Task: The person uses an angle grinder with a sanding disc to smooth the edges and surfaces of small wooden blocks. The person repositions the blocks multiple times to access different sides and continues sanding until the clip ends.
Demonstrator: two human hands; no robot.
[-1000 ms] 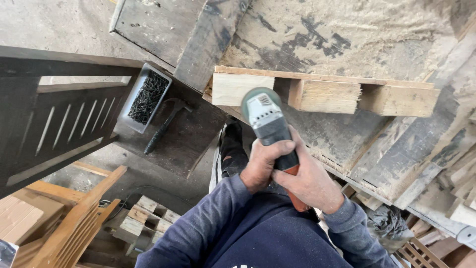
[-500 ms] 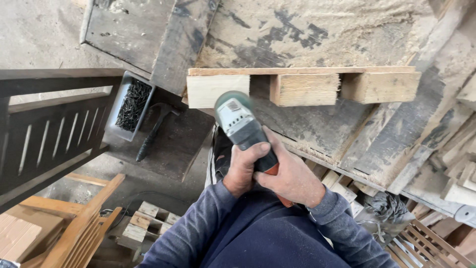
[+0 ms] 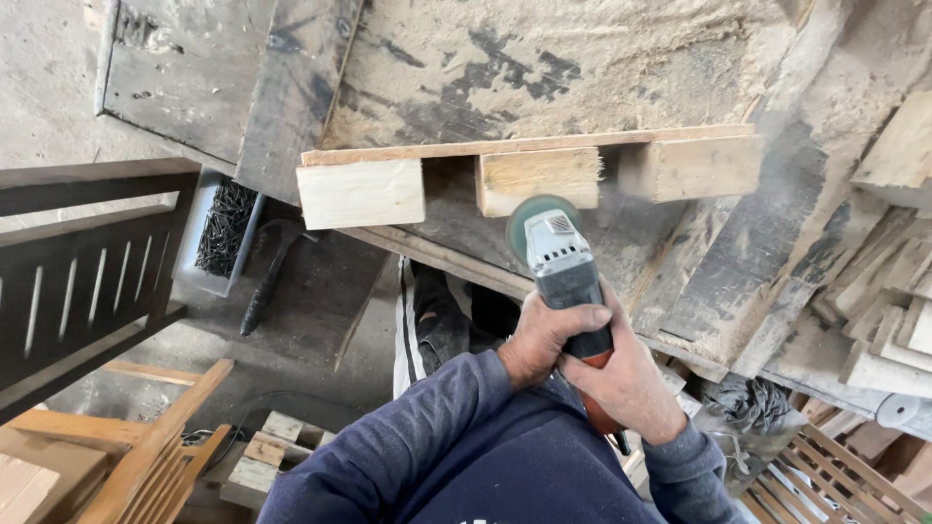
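Mid-sanding: both my hands, left hand (image 3: 546,335) and right hand (image 3: 621,380), fingers clamped round the grinder (image 3: 563,277), disc against the middle block (image 3: 539,180) at frame centre; next needed steady pressure across it.

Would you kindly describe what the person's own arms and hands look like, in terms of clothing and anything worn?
Both arms are covered by long dark blue sleeves of a soft, sweatshirt-like fabric, ending in cuffs at the wrists. The left hand and right hand are bare: no gloves show, and no ring, watch or markings can be made out on them.
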